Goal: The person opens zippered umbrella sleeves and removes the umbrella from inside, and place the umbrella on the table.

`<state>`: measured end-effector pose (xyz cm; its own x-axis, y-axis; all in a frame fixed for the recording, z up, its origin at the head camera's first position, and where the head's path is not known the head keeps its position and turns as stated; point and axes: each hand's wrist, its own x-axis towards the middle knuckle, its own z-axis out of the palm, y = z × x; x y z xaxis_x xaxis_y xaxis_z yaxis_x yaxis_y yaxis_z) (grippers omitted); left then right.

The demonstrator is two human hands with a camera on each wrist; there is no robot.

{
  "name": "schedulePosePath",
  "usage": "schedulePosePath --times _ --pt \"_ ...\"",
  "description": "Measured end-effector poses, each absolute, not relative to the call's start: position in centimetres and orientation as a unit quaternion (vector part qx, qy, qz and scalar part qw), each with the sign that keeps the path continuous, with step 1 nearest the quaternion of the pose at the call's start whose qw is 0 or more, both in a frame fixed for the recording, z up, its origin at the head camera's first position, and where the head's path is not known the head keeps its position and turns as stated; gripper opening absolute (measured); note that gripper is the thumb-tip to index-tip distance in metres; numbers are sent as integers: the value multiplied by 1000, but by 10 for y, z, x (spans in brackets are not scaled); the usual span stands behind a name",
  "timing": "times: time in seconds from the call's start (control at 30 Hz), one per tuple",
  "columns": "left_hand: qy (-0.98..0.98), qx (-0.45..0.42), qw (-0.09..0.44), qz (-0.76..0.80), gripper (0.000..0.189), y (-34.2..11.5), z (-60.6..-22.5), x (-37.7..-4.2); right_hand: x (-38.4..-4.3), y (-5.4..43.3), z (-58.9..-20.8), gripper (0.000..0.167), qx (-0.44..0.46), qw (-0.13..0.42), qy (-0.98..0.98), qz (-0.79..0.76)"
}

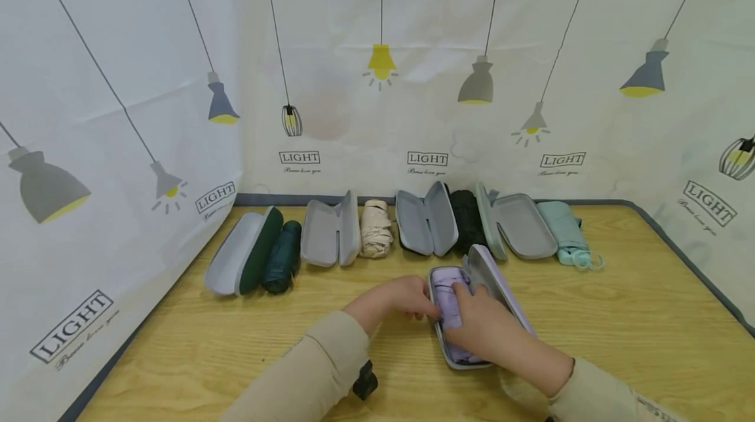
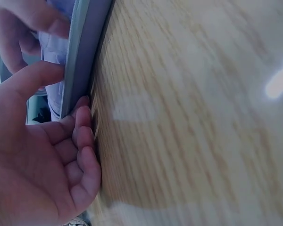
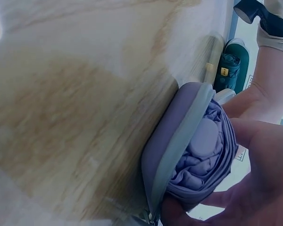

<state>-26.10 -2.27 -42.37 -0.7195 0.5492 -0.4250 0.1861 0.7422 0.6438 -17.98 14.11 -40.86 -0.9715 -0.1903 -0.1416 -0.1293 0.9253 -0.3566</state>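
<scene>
A lilac folded umbrella (image 1: 448, 301) lies in the tray half of a lilac hard case (image 1: 499, 282), whose lid stands open on the right. My right hand (image 1: 486, 322) grips the umbrella from above, fingers and thumb spread over its two sides. In the right wrist view, the umbrella's rounded end (image 3: 203, 139) bulges above the case's grey zip rim. My left hand (image 1: 407, 296) holds the left side of the case. The left wrist view shows its thumb (image 2: 45, 75) at the rim and the other fingers curled against the outer wall, close to the table.
Along the back stand open cases with umbrellas beside them: a green case (image 1: 259, 251) and dark green umbrella (image 1: 282, 258), a grey case (image 1: 321, 232), a beige umbrella (image 1: 376, 230), another grey case (image 1: 413, 222), a black umbrella (image 1: 467, 219), a mint case (image 1: 527, 225) and mint umbrella (image 1: 563, 229).
</scene>
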Motion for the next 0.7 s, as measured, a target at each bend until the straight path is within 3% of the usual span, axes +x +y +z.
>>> schedulePosePath --times 0.7 --pt "874 206 325 297 22 -19 -424 -261 -189 162 -410 75 -78 152 951 -258"
